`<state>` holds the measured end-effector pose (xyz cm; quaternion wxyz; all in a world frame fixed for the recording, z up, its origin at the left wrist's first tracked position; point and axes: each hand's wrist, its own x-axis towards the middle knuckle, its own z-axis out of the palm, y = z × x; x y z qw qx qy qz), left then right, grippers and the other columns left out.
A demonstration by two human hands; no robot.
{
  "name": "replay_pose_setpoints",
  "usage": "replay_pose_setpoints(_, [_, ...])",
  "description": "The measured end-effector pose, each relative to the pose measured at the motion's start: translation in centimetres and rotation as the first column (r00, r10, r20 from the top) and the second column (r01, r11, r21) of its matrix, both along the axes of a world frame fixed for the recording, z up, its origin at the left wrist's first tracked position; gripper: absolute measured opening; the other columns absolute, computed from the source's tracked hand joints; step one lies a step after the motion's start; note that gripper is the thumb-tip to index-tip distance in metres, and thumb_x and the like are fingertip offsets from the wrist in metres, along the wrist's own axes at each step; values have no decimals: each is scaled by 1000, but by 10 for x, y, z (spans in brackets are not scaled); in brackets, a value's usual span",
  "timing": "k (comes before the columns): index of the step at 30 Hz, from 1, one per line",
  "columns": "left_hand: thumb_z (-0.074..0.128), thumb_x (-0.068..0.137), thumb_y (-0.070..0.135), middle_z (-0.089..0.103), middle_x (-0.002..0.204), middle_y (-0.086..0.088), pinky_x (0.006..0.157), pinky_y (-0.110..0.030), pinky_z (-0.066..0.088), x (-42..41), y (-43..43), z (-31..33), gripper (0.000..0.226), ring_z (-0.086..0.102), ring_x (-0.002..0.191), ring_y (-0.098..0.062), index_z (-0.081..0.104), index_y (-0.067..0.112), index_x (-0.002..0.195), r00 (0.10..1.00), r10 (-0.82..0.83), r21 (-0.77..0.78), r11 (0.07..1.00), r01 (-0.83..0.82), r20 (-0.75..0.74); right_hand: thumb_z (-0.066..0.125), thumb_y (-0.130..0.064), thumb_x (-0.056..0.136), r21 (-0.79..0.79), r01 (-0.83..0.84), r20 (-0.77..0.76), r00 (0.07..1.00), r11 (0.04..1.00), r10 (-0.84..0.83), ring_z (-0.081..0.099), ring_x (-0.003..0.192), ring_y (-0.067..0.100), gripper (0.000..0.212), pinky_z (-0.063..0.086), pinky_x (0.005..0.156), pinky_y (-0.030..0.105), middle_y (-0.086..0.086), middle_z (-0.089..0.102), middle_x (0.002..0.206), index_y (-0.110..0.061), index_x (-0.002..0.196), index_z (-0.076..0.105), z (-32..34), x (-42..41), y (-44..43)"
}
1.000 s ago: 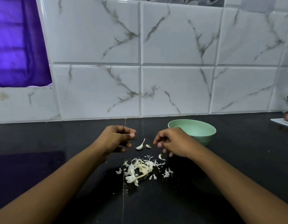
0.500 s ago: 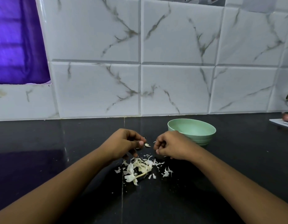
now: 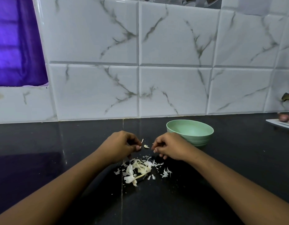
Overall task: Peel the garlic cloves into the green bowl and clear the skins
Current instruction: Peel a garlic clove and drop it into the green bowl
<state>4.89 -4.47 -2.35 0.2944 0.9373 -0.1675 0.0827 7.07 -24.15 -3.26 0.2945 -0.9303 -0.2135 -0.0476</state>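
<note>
Skins [image 3: 137,169] lie heaped on the bench [image 3: 221,176], well away from the wall [image 3: 173,88]. Left hand [image 3: 122,145] fingers pinch a thin skin bit [image 3: 142,141]; right hand [image 3: 171,146] fingers curl, hold unclear. Green bowl [image 3: 197,142] stands just behind it.

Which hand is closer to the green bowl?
The right hand. It is just in front of the green bowl, close to its left wall. The left hand is farther left, past a small garlic scrap on the counter, pinching a thin skin.

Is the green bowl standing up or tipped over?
Standing up. The round pale green bowl sits on its base on the dark countertop, rim level and facing up.
</note>
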Motion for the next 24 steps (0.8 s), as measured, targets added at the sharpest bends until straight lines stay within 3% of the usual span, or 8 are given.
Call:
replay_pose_setpoints(4, [65,89,29,64,70,18,53,-16,41,0,4,4,9,63,64,0,71,33,95,999,34,90,995,-37,34,67,-9,84,-152,-25,87,995,988,38,57,46,2,7,45,52,9,0,69,69,-11,89,73,3,-1,2])
replay_pose_setpoints(7, [65,89,30,59,63,19,61,-20,45,1,4,4,9,61,64,1,70,33,96,999,35,123,992,-37,13,65,-14,86,-274,-16,171,983,962,65,58,55,6,9,46,61,15,4,73,82,-12,91,72,5,-2,5])
replay_pose_setpoints(11, [64,89,33,60,76,20,83,-28,51,1,4,4,9,65,84,-5,69,33,97,999,37,175,984,-38,10,58,-17,91,-359,43,272,960,933,60,62,89,18,13,41,72,25,4,71,95,-12,96,69,2,0,7])
replay_pose_setpoints(15, [63,89,36,60,89,18,87,-30,50,0,5,6,14,62,92,-6,69,34,101,999,48,217,975,-48,8,62,-19,89,-390,30,284,955,920,89,64,90,18,13,40,71,23,4,71,94,-13,97,70,3,4,4])
replay_pose_setpoints(21, [63,88,35,67,102,12,92,-34,50,1,5,6,17,62,99,-9,69,35,103,997,73,300,952,-63,-23,62,-22,87,-528,51,343,926,848,158,62,97,24,17,49,80,35,6,69,100,-17,101,69,1,10,5])
replay_pose_setpoints(24, [63,88,34,68,108,10,95,-33,48,2,5,4,19,60,103,-9,69,32,107,996,71,331,942,-51,-48,60,-21,89,-563,64,376,908,824,187,61,99,24,17,46,79,33,5,67,103,-16,102,69,2,10,7])
